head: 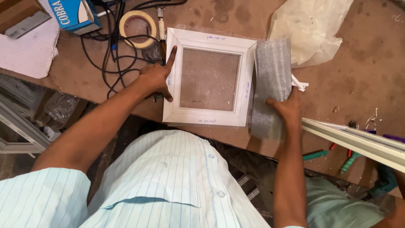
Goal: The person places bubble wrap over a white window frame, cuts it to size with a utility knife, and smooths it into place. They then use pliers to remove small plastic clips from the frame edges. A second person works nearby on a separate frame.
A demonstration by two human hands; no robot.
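A small square white frame (209,40) lies flat on the brown worktable (363,63), with the table surface showing through its middle. My left hand (157,77) rests against the frame's left side, index finger stretched up along the edge and thumb on the lower left part. My right hand (286,109) presses down on a sheet of grey bubble wrap (272,69) lying along the frame's right side, partly tucked under it.
A roll of tape (137,28), black cables (105,55) and a blue box (74,14) sit at the back left. A clear plastic bag (306,29) lies at the back right. A long white profile (358,141) juts in from the right over green-handled tools (316,155).
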